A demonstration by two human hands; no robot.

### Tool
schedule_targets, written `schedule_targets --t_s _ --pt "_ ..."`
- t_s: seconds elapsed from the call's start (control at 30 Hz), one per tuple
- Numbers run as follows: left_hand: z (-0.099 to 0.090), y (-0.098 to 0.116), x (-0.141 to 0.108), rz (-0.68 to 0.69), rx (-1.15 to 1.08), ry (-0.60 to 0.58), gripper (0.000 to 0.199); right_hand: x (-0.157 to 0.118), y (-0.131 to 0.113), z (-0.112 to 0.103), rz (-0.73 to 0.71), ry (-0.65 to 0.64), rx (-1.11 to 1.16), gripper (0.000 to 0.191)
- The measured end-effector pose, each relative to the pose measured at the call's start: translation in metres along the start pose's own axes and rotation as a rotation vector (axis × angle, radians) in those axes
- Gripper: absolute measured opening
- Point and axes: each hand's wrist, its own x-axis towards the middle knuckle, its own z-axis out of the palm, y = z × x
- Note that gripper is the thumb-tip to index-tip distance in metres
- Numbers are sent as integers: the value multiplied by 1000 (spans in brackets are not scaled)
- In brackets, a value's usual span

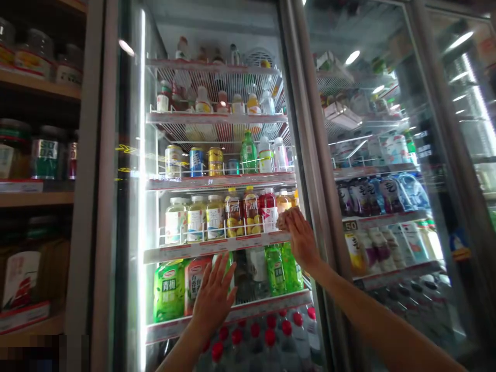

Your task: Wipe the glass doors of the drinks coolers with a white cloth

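Note:
My right hand (303, 238) presses a crumpled greyish-brown cloth (285, 219) against the glass door (217, 26) of a lit drinks fridge, near the door's right frame. My left hand (214, 294) is lower and to the left, its fingers spread in front of the glass, with nothing in it. Behind the cloth stand bottles of yellow, brown and red drinks. Beyond my left hand are a green pack (169, 292) and a red pack (195, 276). Whether my left palm touches the glass is hard to tell.
Shelves with jars and cans (45, 151) stand at the left. A metal door frame (315, 150) runs down just right of my right hand. More glass-fronted fridges with bottles (391, 196) continue to the right.

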Motion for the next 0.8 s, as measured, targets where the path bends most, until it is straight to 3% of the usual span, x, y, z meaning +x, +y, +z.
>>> schedule_targets --t_s 0.07,0.13,0.2,0.27,0.4,0.47,0.53,0.6,0.67,0.73,0.8 --pt "-3 -2 0 19 30 2 46 -14 -14 -1 -127 -55 29 52" --pt "-6 -4 -1 19 37 -2 46 -46 -27 -5 -328 -166 57 54" --pt "-6 -5 -3 -3 16 -6 47 -68 -32 -8 -426 -240 46 55" --pt "-5 -1 -6 -6 -9 -5 50 -70 -28 -7 -355 -214 13 56" --pt "-1 18 -16 16 -10 -30 52 -62 -19 -2 -16 -63 -57 59" --pt "-1 27 -22 52 -7 -59 53 -81 -22 -5 -7 -86 -51 63" --pt "-1 33 -26 92 -14 -76 53 -105 -25 -11 -93 -151 -28 67" --pt "-1 36 -25 108 -26 -74 51 -112 -22 -14 -153 -195 -22 68" --pt "-1 38 -19 98 -41 -64 48 -96 -12 -11 -92 -168 -44 66" --pt "-1 41 -13 88 -59 -61 48 -72 -2 -6 56 -82 -70 63" --pt "-3 45 -11 89 -76 -82 48 -64 0 -2 104 -47 -81 62"
